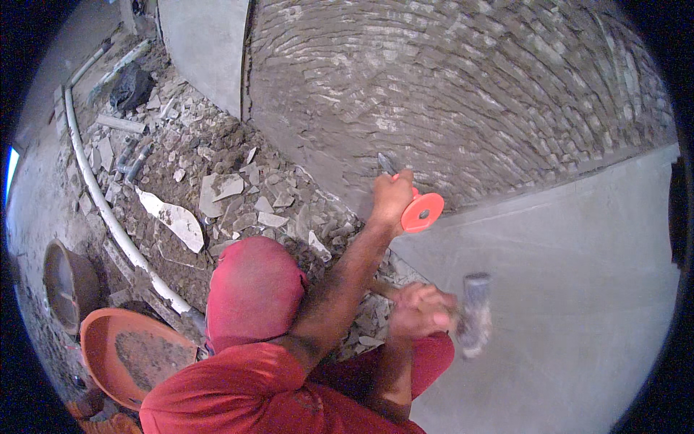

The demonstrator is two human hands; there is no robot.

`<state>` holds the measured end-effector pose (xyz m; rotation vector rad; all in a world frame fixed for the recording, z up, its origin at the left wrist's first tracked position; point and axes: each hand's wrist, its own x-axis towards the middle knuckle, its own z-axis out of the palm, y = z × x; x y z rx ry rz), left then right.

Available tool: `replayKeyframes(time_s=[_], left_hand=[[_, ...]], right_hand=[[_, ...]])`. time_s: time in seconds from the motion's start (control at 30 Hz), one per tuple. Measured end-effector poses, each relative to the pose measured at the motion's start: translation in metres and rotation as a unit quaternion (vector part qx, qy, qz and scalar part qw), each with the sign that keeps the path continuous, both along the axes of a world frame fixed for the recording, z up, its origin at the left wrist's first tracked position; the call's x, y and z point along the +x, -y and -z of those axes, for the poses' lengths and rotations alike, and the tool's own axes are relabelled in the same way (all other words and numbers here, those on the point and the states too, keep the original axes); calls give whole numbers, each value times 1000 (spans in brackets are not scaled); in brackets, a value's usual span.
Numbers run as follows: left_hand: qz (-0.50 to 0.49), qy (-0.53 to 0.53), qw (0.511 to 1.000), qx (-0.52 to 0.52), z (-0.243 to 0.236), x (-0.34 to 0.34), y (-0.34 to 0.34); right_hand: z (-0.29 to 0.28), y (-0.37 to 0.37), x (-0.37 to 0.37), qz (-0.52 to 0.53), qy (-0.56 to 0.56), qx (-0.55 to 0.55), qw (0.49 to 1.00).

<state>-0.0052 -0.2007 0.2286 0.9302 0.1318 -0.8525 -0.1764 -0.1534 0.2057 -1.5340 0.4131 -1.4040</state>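
My left hand [392, 197] is wrapped round a chisel [387, 165] with a round orange hand guard [423, 212]. The chisel's grey tip points up and left, against or close to the ridged grey mortar surface [434, 94]. Lower and to the right, my right hand [419, 312] is closed on a hammer [474, 315]. Motion blurs the hammer's head, which is apart from the chisel. Its wooden handle sticks out left of my fist. The smooth grey panel [549, 289] lies behind the hammer.
Rubble and broken tile pieces [224, 188] cover the ground on the left. A white pipe [108, 210] curves past them. An orange basin [108, 325] with grey residue and a dark bucket [65, 282] stand at lower left. Another smooth panel [206, 50] is at the top.
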Motion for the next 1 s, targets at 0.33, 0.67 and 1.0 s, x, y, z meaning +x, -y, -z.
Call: replayKeyframes(time_s=[0.33, 0.67, 1.0], left_hand=[[-36, -14, 999, 4, 15, -2, 15], [-36, -23, 999, -32, 7, 2, 8], [-36, 224, 973, 43, 32, -3, 17]], right_hand=[[6, 10, -6, 28, 32, 55, 998], [0, 10, -13, 75, -91, 74, 990], [3, 13, 6, 148, -227, 209, 939]])
